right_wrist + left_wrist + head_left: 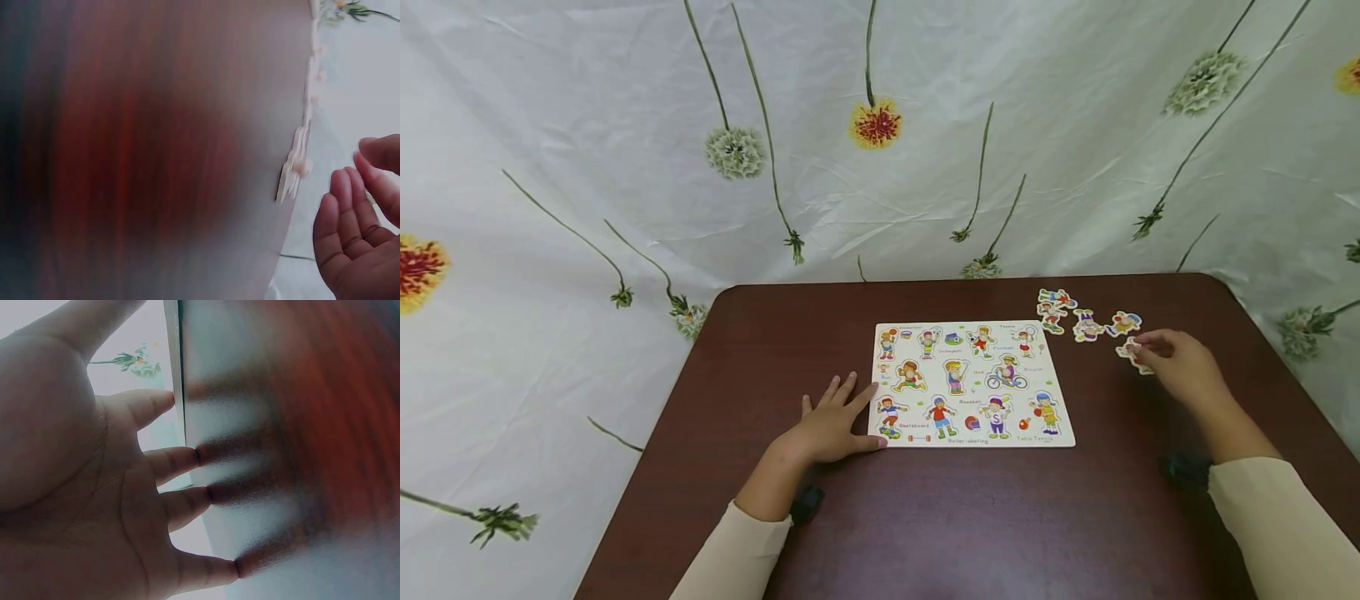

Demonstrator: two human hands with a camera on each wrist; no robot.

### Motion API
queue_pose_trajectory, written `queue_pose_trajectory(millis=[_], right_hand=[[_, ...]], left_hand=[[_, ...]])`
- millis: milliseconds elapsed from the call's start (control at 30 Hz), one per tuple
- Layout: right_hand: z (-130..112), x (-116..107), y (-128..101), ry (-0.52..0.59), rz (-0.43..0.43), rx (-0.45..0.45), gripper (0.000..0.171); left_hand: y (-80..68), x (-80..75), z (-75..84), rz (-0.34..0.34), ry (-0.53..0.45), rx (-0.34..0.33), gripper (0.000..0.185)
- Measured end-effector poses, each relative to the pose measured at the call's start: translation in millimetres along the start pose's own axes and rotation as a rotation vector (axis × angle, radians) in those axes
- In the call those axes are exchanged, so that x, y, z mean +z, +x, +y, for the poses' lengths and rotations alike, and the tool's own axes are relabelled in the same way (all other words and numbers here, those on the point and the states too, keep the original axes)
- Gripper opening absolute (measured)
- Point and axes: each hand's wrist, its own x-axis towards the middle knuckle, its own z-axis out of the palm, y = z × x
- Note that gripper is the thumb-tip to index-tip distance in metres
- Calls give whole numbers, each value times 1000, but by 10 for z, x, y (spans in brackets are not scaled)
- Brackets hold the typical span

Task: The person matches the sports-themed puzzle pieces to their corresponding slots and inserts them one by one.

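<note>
A white sports puzzle board (973,427) with printed figures lies on the table. At its left edge rests my left hand (829,427), fingers spread, thumb and index finger touching the board. In the left wrist view the other fingertips (232,570) meet the dark tabletop. Over at the right, my right hand (1183,367) hovers by a knobbed figure-shaped puzzle piece (1127,353), partly hidden by the fingers in the head view. The right wrist view has that piece (287,178) flat on the table, apart from the loosely bent fingers (342,187), which hold nothing.
Beyond the right hand lie more loose puzzle pieces: a figure in a blue cap (1123,323), one in purple (1087,326), and two close together (1052,317) near the back edge. A flowered cloth (925,192) hangs behind the brown table (925,517).
</note>
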Motion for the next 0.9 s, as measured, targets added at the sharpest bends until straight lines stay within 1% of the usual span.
queue_pose_trajectory(millis=[133,267,433,567,800,900], right_hand=[[70,-23,35,-112,-61,-42,31],[96,-52,75,-168,-118,-88,30],[93,-56,115,-184,-152,-131,31],[73,-46,143,-192,-182,-123,34],[60,-33,177,-179,-201,-107,23],[44,-31,172,-167,-205,-92,22]], left_hand=[[-4,2,-2,3,0,-1,90],[-5,2,-2,1,-5,1,91],[-6,2,-6,0,-7,-1,91],[-8,-1,-2,-1,-9,-1,91],[-12,-3,-2,0,-9,0,91],[-8,-2,-4,1,-8,-3,91]])
